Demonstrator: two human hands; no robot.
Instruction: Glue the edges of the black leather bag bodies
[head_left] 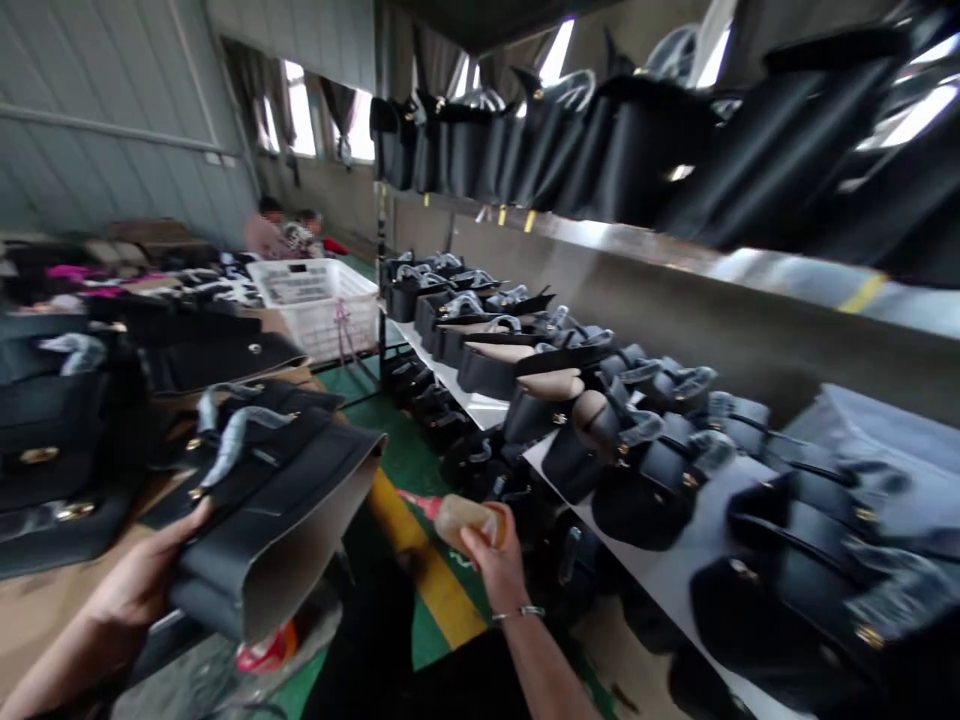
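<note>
"Green floor [420, 460] with a yellow stripe [442, 590] shows low in my feed. What do I have?"
"My left hand [146, 570] grips a smooth black bag [259, 515], its beige-lined mouth [300, 550] open toward the right."
"And my right hand [495, 545]?"
"Fingers wrapped around a translucent tan bottle [454, 522] with a red nozzle [421, 503], right of the bag. Farther right, black handbags [645, 505] line a white shelf [484, 408]."

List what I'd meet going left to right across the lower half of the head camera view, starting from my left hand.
Left hand, the black bag it holds, a red-tipped bottle, the right hand gripping that bottle, then a black bag at the shelf's near end.
</note>
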